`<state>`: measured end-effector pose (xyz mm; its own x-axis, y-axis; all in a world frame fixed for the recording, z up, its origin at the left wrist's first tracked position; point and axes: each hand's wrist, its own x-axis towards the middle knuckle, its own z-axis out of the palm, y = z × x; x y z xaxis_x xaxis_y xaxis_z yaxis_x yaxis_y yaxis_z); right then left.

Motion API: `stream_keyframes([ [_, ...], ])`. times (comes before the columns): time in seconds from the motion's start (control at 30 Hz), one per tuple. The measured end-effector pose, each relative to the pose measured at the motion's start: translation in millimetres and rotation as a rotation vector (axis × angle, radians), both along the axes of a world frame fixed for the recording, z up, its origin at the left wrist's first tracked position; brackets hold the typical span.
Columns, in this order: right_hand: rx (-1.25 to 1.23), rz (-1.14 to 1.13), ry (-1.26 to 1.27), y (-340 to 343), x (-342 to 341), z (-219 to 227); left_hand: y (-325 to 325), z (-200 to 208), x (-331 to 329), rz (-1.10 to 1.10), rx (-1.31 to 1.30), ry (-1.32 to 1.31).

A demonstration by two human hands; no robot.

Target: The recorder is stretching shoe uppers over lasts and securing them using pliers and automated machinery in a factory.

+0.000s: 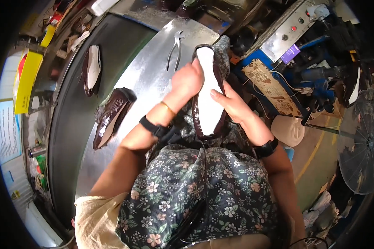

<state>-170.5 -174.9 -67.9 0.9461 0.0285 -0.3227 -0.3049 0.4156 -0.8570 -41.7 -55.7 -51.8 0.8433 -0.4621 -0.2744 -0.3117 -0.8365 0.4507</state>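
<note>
A dark maroon shoe upper [196, 118] with a white insole [210, 99] facing up lies sole-up in front of me, above my lap. My right hand [233, 101] grips its right side, the thumb resting on the white insole. At the left edge my left hand [188, 79] is closed, its curled fingers pressed to the upper's rim; the fingertips are hidden. Metal pincers [178, 52] with parted handles lie on the metal table [147, 68], just beyond my left hand. Left of my left forearm, a second dark shoe [114, 118] rests at the table's edge.
A dark conveyor belt [112, 45] runs along the left, carrying another maroon shoe with a pale sole [92, 70]. On the right stands a blue machine with a button panel [284, 33]. A beige container [287, 130] and a clear round disc [361, 143] are at the right.
</note>
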Motion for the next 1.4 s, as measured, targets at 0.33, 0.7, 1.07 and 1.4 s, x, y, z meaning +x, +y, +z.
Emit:
stream_keyframes([
  [0.33,-0.191,-0.182,-0.136,25,-14,-8,60,-23,-63,-0.029,-0.374,0.316],
  [0.7,-0.831,0.446,-0.471,-63,-31,70,65,70,19,-0.120,-0.975,0.497],
  [1.07,-0.982,-0.091,-0.285,-47,-102,-26,14,-41,-47,-0.778,-0.332,1.311],
  [1.4,-1.068,0.342,-0.216,-22,130,31,10,-56,-51,-0.726,-0.431,1.175],
])
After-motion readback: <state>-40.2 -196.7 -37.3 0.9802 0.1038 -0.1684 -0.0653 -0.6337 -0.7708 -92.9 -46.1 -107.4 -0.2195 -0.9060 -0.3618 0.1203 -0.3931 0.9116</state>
